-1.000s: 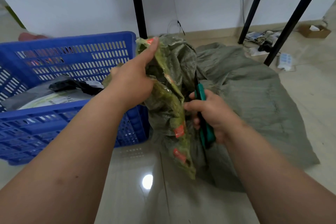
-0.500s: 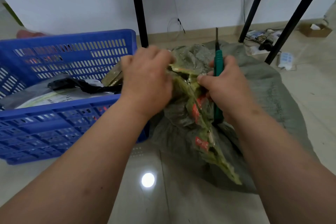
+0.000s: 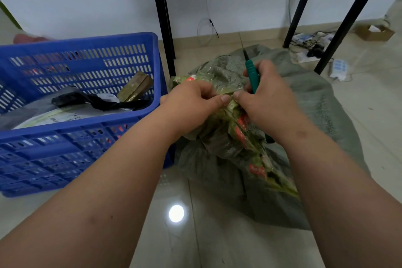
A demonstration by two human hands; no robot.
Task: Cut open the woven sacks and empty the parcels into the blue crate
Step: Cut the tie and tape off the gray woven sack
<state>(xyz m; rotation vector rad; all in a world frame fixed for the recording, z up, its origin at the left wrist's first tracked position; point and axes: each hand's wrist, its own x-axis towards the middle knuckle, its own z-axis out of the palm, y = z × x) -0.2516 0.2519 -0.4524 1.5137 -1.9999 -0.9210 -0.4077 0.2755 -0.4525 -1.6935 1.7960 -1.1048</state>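
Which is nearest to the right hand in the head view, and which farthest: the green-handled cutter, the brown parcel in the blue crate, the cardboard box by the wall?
1. Green-handled cutter: gripped in the right hand itself.
2. Brown parcel: to the left, inside the blue crate.
3. Cardboard box: far right, by the wall.

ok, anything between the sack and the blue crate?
Nothing visible. Both hands, left and right, grip the sack, which sits right beside the crate; only the crate's near wall needs clearing.
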